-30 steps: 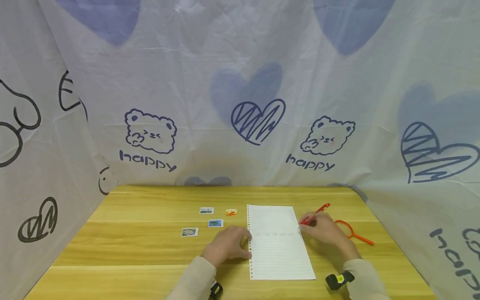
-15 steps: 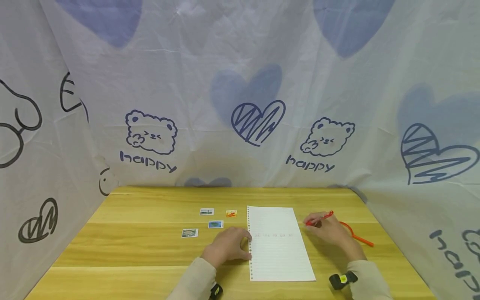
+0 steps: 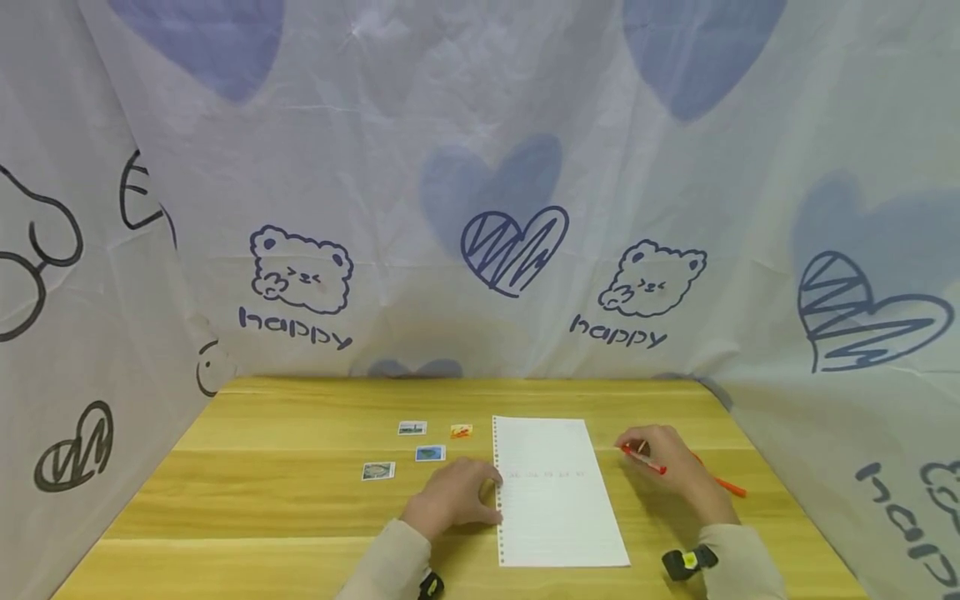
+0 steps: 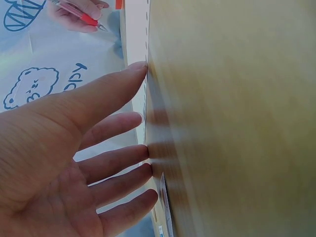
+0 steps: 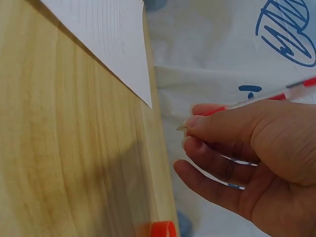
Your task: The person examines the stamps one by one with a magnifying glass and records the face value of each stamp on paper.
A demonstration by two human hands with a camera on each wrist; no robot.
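A lined sheet of paper (image 3: 558,521) with punched holes down its left side lies on the table. A row of faint reddish marks runs across its middle. My left hand (image 3: 453,496) rests at the sheet's left edge, fingers and thumb spread along the holes. To the right of the sheet, my right hand (image 3: 667,458) holds a red pen (image 3: 643,459) between thumb and fingers. In the right wrist view the pen (image 5: 296,90) has a clear barrel, and its tip pokes out past the thumb, apart from the paper (image 5: 111,39).
Several small picture stamps (image 3: 430,453) lie left of the sheet. An orange handle (image 3: 731,487) with a ring, mostly hidden behind the right hand, lies on the wooden table (image 3: 262,500). A white cloth (image 3: 420,317) with hearts and bears hangs behind.
My right hand has moved right, away from the paper's edge, and the pen has turned in it so its back end points lower. The left hand stays at the sheet's edge.
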